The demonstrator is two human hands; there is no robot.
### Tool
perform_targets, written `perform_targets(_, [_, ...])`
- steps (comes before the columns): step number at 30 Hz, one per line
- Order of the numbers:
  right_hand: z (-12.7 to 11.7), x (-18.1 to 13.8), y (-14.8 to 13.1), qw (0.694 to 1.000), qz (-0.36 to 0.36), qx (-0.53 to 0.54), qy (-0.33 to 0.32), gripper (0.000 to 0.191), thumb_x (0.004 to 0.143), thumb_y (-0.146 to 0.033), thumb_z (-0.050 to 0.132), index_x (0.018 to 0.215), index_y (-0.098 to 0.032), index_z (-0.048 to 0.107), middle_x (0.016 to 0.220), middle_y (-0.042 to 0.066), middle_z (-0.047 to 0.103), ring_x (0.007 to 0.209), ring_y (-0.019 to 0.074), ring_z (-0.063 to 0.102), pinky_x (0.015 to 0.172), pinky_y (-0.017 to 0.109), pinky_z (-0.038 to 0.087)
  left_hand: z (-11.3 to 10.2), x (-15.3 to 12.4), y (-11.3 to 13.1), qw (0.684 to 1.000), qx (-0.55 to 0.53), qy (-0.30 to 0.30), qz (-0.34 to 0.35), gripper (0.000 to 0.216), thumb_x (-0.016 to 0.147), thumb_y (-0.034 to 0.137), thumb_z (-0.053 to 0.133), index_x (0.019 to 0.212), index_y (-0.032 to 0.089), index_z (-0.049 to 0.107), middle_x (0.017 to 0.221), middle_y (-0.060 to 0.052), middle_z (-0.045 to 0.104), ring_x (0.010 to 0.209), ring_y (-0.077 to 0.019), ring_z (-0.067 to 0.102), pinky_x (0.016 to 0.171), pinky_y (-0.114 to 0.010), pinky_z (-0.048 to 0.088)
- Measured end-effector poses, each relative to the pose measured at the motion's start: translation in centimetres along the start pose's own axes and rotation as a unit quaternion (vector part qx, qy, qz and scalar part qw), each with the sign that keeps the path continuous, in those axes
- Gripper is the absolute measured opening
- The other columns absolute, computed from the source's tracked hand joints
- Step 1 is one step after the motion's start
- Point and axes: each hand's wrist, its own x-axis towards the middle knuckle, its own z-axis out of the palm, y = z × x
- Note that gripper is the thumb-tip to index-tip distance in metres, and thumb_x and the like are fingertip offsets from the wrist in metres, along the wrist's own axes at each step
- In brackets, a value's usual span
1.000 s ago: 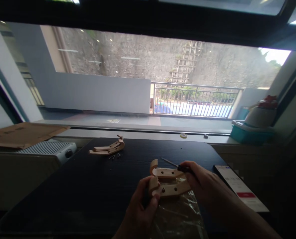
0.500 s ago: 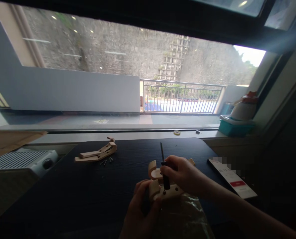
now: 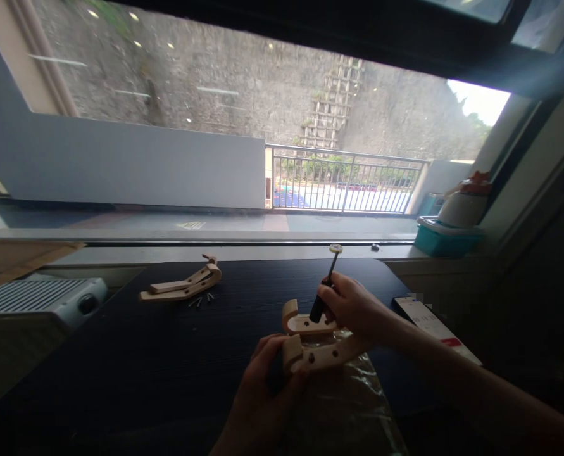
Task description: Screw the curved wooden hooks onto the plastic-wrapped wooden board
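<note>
1. My left hand (image 3: 263, 386): fingers clamped on the near piece (image 3: 322, 356), one of two curved wooden ones, 6 o'clock on the table (image 3: 168, 354).
2. My right hand (image 3: 352, 307): fingers closed round one screwdriver (image 3: 320, 301), above the far piece (image 3: 305, 324).
3. One stack (image 3: 181, 286) of similar pieces, 10 o'clock.

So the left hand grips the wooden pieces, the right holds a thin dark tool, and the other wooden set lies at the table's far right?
Not quite: the head view shows the other wooden set at the far left of the table, screws beside it. The rest holds: left hand on the wooden pieces, right hand on the dark tool.
</note>
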Motion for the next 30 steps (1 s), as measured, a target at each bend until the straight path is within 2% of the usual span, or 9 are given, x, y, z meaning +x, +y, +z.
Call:
perform_targets(3, [-0.2,-0.8,-0.3,0.999,-0.026,-0.04,-0.004,0.024,0.085,-0.036,0.039,0.078,-0.018,0.052,0.069,0.003,0.059,0.057,0.0117,0.049,0.048,0.023,0.028,0.0,0.0,0.3,1.0,0.0,0.006,-0.005,0.026,0.071,0.033,0.064,0.095,0.022,0.063,0.102,-0.005,0.066,0.094,-0.023,0.061,0.087,-0.032,0.048])
perform_targets(6, [-1.5,-2.2,0.0,0.998,-0.05,-0.029,-0.015,0.024,0.084,-0.037,0.041,0.077,-0.019,0.055,0.066,0.001,0.058,0.055,0.0117,0.048,0.049,0.023,0.031,-0.1,-0.1,0.3,1.0,0.001,0.007,-0.028,0.027,0.069,0.032,0.065,0.094,0.022,0.063,0.1,-0.005,0.067,0.095,-0.024,0.061,0.088,-0.034,0.048])
perform_targets(10, [-4.2,-4.5,2.2,0.994,-0.059,0.032,0.086,0.024,0.087,-0.035,0.035,0.08,-0.021,0.052,0.073,0.002,0.059,0.061,0.0141,0.052,0.052,0.024,0.038,-0.4,-0.4,-0.6,0.999,-0.008,-0.021,-0.026,0.037,0.068,0.029,0.067,0.104,0.023,0.061,0.107,-0.005,0.065,0.1,-0.0241,0.061,0.091,-0.033,0.047])
perform_targets(12, [-4.7,-5.5,3.8,0.994,-0.057,0.013,0.098,0.021,0.086,-0.033,0.035,0.083,-0.022,0.053,0.074,0.002,0.06,0.062,0.0152,0.053,0.054,0.025,0.039,-0.4,-0.6,-1.0,0.999,-0.017,-0.021,-0.019,0.042,0.068,0.027,0.066,0.109,0.025,0.059,0.115,-0.005,0.062,0.106,-0.0244,0.058,0.094,-0.033,0.045])
perform_targets(14, [-4.4,-6.0,5.3,0.991,-0.046,-0.035,0.117,0.02,0.085,-0.03,0.037,0.086,-0.022,0.055,0.079,0.003,0.062,0.071,0.0176,0.056,0.058,0.026,0.041,-0.4,-0.6,-1.1,0.999,-0.026,-0.019,-0.012,0.042,0.07,0.026,0.064,0.112,0.027,0.058,0.122,-0.004,0.058,0.111,-0.0242,0.055,0.098,-0.034,0.043])
perform_targets(16, [-3.7,-6.1,6.4,0.993,-0.039,-0.045,0.099,0.023,0.085,-0.032,0.039,0.095,-0.023,0.058,0.081,0.002,0.063,0.072,0.018,0.057,0.059,0.026,0.043,-0.4,-0.6,-1.0,0.999,-0.031,-0.021,-0.003,0.04,0.072,0.026,0.063,0.112,0.028,0.059,0.125,-0.004,0.056,0.114,-0.0243,0.053,0.099,-0.034,0.042])
perform_targets(20, [-2.4,-5.7,7.7,0.998,-0.039,0.032,0.035,0.026,0.085,-0.041,0.045,0.099,-0.025,0.06,0.09,0.001,0.066,0.081,0.0191,0.061,0.065,0.025,0.046,-0.3,-0.7,-0.5,0.999,-0.032,-0.023,0.001,0.039,0.072,0.026,0.063,0.111,0.028,0.061,0.126,-0.005,0.055,0.117,-0.0253,0.052,0.101,-0.035,0.04])
perform_targets(23, [-1.9,-5.7,7.9,0.996,-0.031,0.076,0.042,0.026,0.085,-0.043,0.046,0.092,-0.023,0.061,0.092,0.002,0.066,0.087,0.0203,0.061,0.068,0.024,0.047,-0.1,-0.8,-0.3,0.999,-0.033,-0.01,-0.005,0.037,0.073,0.027,0.061,0.11,0.028,0.062,0.126,-0.005,0.056,0.117,-0.026,0.052,0.102,-0.036,0.039])
perform_targets(30, [-1.0,-6.6,7.3,0.993,0.005,0.083,0.082,0.024,0.086,-0.04,0.044,0.088,-0.022,0.06,0.08,0.0,0.065,0.072,0.0162,0.06,0.061,0.022,0.046,0.3,-1.1,-0.4,0.999,-0.038,0.001,-0.032,0.037,0.075,0.031,0.059,0.112,0.026,0.061,0.125,-0.005,0.057,0.117,-0.0263,0.051,0.104,-0.037,0.036])
